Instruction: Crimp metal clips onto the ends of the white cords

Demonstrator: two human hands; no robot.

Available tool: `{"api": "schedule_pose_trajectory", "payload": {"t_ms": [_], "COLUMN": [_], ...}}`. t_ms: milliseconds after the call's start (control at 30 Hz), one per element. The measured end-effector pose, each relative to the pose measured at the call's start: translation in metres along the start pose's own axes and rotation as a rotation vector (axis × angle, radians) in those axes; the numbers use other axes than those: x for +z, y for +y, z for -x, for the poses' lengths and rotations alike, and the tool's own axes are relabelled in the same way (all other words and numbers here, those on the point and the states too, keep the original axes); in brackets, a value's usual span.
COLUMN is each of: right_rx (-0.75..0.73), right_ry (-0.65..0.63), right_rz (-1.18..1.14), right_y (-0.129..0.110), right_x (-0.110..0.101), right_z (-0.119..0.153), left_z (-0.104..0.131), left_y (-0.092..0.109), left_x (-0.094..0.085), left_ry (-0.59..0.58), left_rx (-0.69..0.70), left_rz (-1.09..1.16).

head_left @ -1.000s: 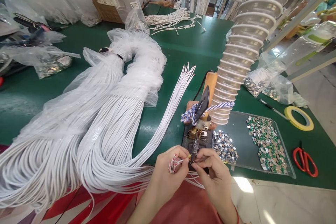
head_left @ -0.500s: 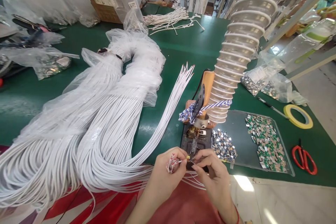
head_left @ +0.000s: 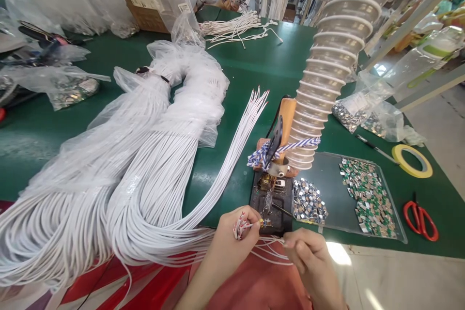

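Note:
My left hand [head_left: 232,235] is closed around several white cable ends [head_left: 240,225] with red and white wire tips, at the front edge of a black soldering fixture [head_left: 281,201]. A small yellow and metallic piece [head_left: 266,223] shows just beyond its fingertips. To the right and lower, my right hand [head_left: 312,254] is closed, its thumb and forefinger pinching a thin white cable [head_left: 272,240]. Other white cables pass below both hands. Beside the fixture lies a pile of small silver metal connectors [head_left: 308,202]. What lies deeper inside the left fist is hidden.
A large bundle of white cables [head_left: 152,193] covers the left of the green table [head_left: 276,68]. A ribbed hose [head_left: 327,58] rises behind the fixture. A tray [head_left: 334,174] holds green-backed connectors; red scissors [head_left: 420,220] and yellow tape [head_left: 412,160] lie right. A co-worker sits opposite.
My right hand has moved away from the left hand, to the right and down, and now pinches a white cable. My left hand has stayed nearly in place with its cable ends.

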State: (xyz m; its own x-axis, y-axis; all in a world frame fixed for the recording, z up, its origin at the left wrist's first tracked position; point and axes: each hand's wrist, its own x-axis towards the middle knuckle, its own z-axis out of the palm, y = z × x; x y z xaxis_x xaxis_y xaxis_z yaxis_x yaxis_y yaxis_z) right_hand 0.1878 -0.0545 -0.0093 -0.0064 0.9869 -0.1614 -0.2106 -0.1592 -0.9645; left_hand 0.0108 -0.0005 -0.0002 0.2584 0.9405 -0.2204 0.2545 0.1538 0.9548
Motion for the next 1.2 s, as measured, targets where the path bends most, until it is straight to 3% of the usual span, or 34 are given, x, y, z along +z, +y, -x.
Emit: {"api": "schedule_pose_trajectory", "payload": {"t_ms": [133, 333, 467, 567, 833, 1200], "right_rx": [-0.074, -0.253, -0.432, -0.471, -0.408, -0.369], "right_ry": [0.097, 0.188, 0.220, 0.205, 0.218, 0.188], "right_rz": [0.402, 0.627, 0.627, 0.628, 0.588, 0.467], "right_y": [0.006, 0.003, -0.001, 0.001, 0.011, 0.005], "right_x": [0.001, 0.017, 0.021, 0.021, 0.020, 0.022], "right_z": [0.002, -0.006, -0.010, -0.009, -0.008, -0.015], "left_z": [0.002, 0.001, -0.001, -0.002, -0.003, -0.006], "left_y": [0.000, 0.000, 0.001, 0.002, 0.003, 0.010], "left_x": [0.000, 0.001, 0.002, 0.003, 0.000, 0.000], "left_ry": [-0.005, -0.013, 0.001, 0.009, 0.031, 0.044], "left_rx": [0.005, 0.003, 0.027, 0.025, 0.080, 0.047], "left_rz": [-0.026, 0.012, 0.016, 0.014, 0.012, 0.084]}}
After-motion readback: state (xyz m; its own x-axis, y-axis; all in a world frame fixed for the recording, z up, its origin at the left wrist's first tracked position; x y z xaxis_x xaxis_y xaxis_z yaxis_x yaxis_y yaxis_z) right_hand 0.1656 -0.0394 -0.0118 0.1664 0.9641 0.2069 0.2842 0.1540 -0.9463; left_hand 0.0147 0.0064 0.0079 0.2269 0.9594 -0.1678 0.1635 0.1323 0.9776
